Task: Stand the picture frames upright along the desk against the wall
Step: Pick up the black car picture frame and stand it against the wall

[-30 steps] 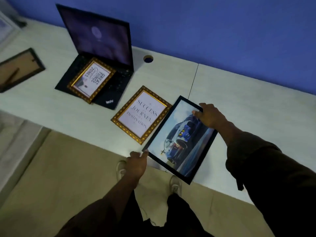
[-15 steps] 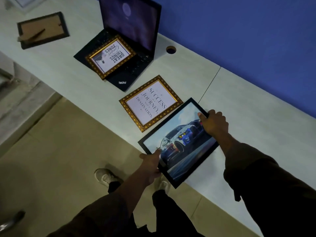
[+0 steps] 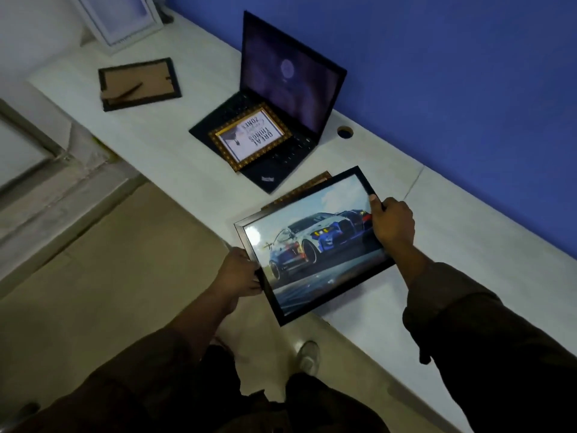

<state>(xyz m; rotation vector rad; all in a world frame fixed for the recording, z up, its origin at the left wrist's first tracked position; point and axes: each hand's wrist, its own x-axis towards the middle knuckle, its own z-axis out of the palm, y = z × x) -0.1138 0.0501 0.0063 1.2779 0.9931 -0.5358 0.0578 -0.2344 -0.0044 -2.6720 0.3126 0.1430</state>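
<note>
A black-framed car picture [image 3: 315, 245] is lifted off the white desk [image 3: 468, 251], tilted toward me. My left hand [image 3: 240, 273] grips its lower left edge and my right hand [image 3: 392, 221] grips its right edge. Behind it only the gold corner of a second frame [image 3: 307, 185] shows. A gold frame with upside-down text [image 3: 251, 135] lies flat on the laptop keyboard. A dark frame [image 3: 139, 84] lies face down at the far left. A white frame [image 3: 120, 20] leans at the desk's far end.
An open black laptop [image 3: 290, 89] stands against the blue wall [image 3: 452, 73]. A cable hole [image 3: 344, 132] sits in the desk beside it. The desk's front edge runs diagonally, with tan floor [image 3: 109, 276] and my shoe [image 3: 308, 357] below.
Both hands have raised the car picture off the desk and tilted it up, so it now covers most of the gold "Success" frame. The camera view has swung leftward.
</note>
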